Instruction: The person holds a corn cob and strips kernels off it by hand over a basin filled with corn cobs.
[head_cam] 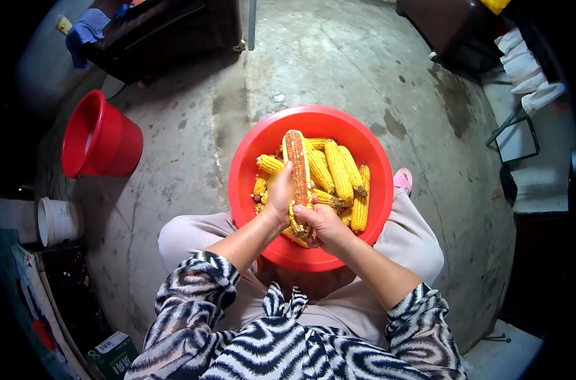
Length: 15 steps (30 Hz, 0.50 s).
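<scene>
A partly shelled corn cob (297, 164) is held over a wide red plastic basin (312, 260). Its upper face is a bare reddish strip, with yellow kernels left along both sides. My left hand (282, 190) grips the cob's left side, thumb lying along it. My right hand (327, 227) holds the near end, with its thumb on the bare strip's lower edge. Below, in the basin, lie several yellow corn cobs (338, 173) with their kernels on. Some fingers of both hands are hidden behind the held cob.
The basin sits between my knees on a cracked concrete floor (183, 142). To the left stand a red bucket (119, 147) and a white bucket (62, 221). Dark furniture (174, 42) is at the far left. A metal-legged stand (513, 130) with white cloth is at right.
</scene>
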{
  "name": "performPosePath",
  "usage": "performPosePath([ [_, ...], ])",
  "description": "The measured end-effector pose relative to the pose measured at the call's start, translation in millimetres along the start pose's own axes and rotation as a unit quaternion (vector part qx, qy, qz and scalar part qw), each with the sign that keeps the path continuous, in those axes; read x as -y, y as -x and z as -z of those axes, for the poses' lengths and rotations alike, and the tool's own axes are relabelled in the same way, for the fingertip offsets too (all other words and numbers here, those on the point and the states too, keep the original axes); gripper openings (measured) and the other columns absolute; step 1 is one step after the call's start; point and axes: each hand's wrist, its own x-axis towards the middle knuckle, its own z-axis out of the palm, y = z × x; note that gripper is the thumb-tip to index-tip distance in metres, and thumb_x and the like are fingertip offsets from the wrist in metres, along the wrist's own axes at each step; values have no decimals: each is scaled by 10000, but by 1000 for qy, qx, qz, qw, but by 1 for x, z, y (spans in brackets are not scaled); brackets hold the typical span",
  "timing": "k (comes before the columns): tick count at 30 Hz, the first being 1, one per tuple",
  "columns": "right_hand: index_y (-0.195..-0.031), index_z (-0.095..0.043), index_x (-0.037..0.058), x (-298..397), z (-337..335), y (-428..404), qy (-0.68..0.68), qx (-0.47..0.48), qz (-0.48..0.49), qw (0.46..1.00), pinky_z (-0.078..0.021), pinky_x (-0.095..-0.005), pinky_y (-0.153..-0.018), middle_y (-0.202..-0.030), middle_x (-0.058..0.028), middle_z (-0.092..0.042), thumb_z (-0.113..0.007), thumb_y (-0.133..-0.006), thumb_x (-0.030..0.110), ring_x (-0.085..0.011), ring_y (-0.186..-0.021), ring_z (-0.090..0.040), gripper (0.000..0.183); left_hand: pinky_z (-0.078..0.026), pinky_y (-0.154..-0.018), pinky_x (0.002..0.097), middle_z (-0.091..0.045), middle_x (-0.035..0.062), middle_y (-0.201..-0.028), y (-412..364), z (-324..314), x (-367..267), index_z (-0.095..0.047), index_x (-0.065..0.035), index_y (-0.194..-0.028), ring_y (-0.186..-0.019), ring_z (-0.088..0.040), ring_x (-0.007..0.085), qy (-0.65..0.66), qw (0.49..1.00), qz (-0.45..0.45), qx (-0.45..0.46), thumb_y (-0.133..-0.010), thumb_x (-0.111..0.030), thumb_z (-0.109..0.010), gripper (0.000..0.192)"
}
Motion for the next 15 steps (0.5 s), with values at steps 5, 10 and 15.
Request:
performPosePath([
  [5, -877, -504, 89, 9, -2, 7, -73, 42, -10, 996, -317, -193, -308, -641, -19, -544, -508, -870, 473, -91, -393, -435, 385, -534, -557, 397, -571, 111, -804, -1, 5, -4, -480, -143, -1067, -614, -606, 260, 74, 995, 21, 65, -899, -495, -366, 406],
  [10, -915, -498, 82, 7, 2, 6, -88, 71, 8, 994, -339, -200, -303, -729, -57, -568, -478, -894, 445, -109, -451, -496, 365, -539, -602, 391, -571, 120, -818, 5, -2, -6, -478, -124, -1073, -623, -602, 248, 115, 986, 73, 101, -904, -496, -353, 427],
  [15, -890, -499, 82, 5, 0, 3, -54, 44, 6, 998, -339, -192, -287, -642, -30, -554, -521, -890, 381, -90, -391, -475, 300, -508, -521, 338, -578, 116, -749, 6, -8, 0, -488, -70, -1027, -567, -580, 218, -22, 999, -2, 30, -910, -464, -358, 431],
])
